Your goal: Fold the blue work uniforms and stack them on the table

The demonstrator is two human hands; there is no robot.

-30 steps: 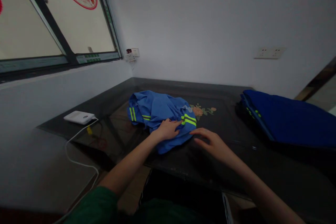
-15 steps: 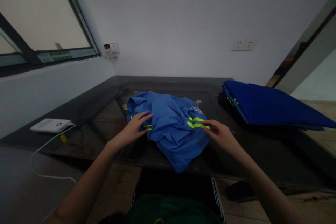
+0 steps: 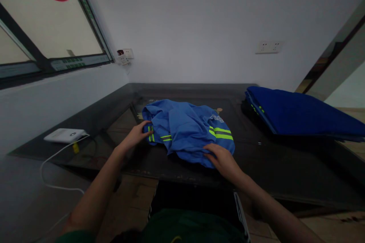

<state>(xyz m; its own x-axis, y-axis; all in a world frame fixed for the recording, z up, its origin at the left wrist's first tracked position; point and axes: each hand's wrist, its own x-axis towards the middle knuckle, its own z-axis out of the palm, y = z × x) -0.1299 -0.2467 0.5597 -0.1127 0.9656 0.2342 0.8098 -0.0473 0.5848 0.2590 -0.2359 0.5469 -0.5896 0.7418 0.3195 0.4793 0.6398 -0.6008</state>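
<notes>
A crumpled blue garment (image 3: 185, 125) with yellow-green reflective stripes and white lettering lies on the dark table (image 3: 273, 167). At its left edge, beside a striped part, my left hand (image 3: 138, 133) is closed on the cloth, thumb and fingers pinching it. My right hand (image 3: 221, 159) touches the front right part of the garment, its fingers curled over the near fold and the thumb below them, gripping the fabric.
A stack of darker blue folded cloth (image 3: 296, 114) lies at the table's right. On the left, a white device (image 3: 65, 135) has a white cable running off the edge. Wall sockets (image 3: 268, 47) and a window (image 3: 57, 26) are behind.
My left hand has moved left to the garment's edge. My right hand has moved left and nearer to me. The garment's front point, which hung toward me, is now drawn up onto the table.
</notes>
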